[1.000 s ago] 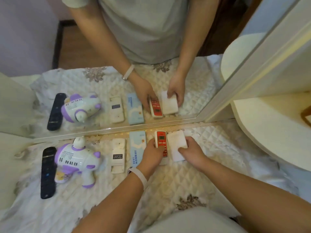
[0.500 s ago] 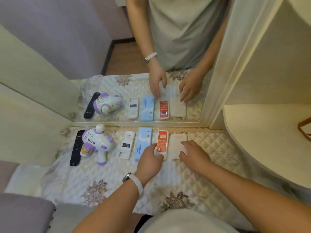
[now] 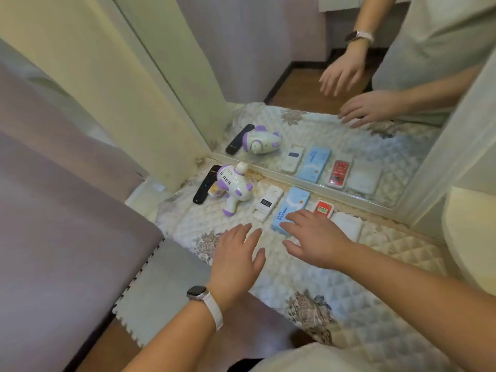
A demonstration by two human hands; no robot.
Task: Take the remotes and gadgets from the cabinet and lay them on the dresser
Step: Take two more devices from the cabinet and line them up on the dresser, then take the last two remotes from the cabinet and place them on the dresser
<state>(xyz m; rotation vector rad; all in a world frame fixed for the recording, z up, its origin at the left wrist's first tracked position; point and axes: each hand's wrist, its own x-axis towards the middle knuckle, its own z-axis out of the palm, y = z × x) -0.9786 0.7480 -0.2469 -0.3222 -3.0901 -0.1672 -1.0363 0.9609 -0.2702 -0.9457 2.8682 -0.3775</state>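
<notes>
Left hand [image 3: 236, 255] and right hand [image 3: 318, 238] hover empty over quilted cover [image 3: 391, 255] before mirror [image 3: 308, 49].

Black remote [image 3: 207, 184]; purple-white toy gun [image 3: 234, 187]; pale-blue box [image 3: 290, 210]; red remote [image 3: 323, 208]; floral quilted cover [image 3: 308, 285]

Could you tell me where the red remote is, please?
Head view, right of centre: red remote lies by the mirror, between the blue box and white pad.

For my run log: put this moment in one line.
left hand open, empty | right hand open over blue box | black remote, purple-white toy gun, white remote, red remote, white pad in row
</notes>
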